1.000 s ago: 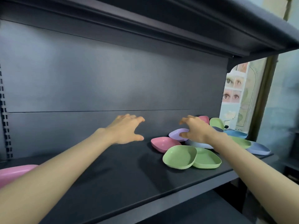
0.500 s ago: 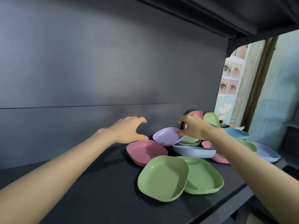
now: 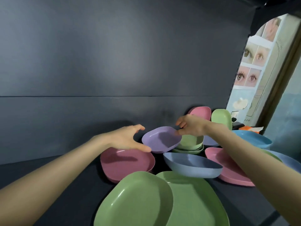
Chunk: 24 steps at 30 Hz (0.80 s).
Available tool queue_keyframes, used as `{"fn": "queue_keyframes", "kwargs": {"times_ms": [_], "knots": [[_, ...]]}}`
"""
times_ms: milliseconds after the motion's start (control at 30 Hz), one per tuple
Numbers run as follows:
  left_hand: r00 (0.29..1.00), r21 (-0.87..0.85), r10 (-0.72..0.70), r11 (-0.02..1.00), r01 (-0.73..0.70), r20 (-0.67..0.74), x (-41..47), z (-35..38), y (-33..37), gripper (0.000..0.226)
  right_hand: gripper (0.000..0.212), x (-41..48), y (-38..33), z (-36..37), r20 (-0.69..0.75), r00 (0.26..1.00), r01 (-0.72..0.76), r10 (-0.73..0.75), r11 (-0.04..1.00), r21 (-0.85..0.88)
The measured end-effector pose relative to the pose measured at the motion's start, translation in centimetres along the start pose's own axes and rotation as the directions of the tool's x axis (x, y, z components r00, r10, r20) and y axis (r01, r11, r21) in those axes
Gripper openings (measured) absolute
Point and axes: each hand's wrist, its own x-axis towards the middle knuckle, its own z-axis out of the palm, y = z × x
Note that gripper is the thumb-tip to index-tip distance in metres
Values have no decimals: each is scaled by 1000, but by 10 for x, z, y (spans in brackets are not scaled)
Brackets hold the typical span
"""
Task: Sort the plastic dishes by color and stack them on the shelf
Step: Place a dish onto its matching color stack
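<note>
A purple dish (image 3: 161, 141) lies tilted on a stack of green bowls (image 3: 190, 142) in the middle of the dark shelf (image 3: 65, 193). My left hand (image 3: 127, 139) is spread at its left side, thumb tip against the rim, over a pink dish (image 3: 127, 163). My right hand (image 3: 190, 126) is at the right rim, thumb touching it and fingers bent just above. Neither hand plainly grips the dish. Two green dishes (image 3: 135, 201) overlap at the front, with a grey-blue dish (image 3: 192, 163) behind them.
Under my right forearm lies another pink dish (image 3: 228, 168). A pink dish (image 3: 202, 111) and a green dish (image 3: 221, 116) lean on the back panel. A bright blue dish (image 3: 252, 137) sits at the right end. The shelf's left part is bare.
The view has moved closer to the pile and to the right. Both hands have reached forward to the purple dish's two sides. The dishes have not shifted.
</note>
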Motion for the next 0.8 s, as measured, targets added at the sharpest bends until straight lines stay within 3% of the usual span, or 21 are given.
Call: {"fn": "queue_keyframes", "kwargs": {"times_ms": [267,400,500,633,800], "knots": [[990,35,-134,991,133,37,18,14,16,120,54,26,22,-1,152,972,177,-177,984,17],[985,-65,-173,983,174,21,23,25,19,98,58,31,26,4,190,953,233,-238,971,48],[986,-146,-168,975,166,-5,26,31,19,94,58,33,29,5,181,944,266,-277,960,82],[979,-211,-187,963,167,-80,24,31,18,111,55,36,33,3,151,934,303,-325,941,149],[939,-351,-190,933,82,-286,9,13,26,124,52,37,31,-7,-7,926,356,-377,869,345]]}}
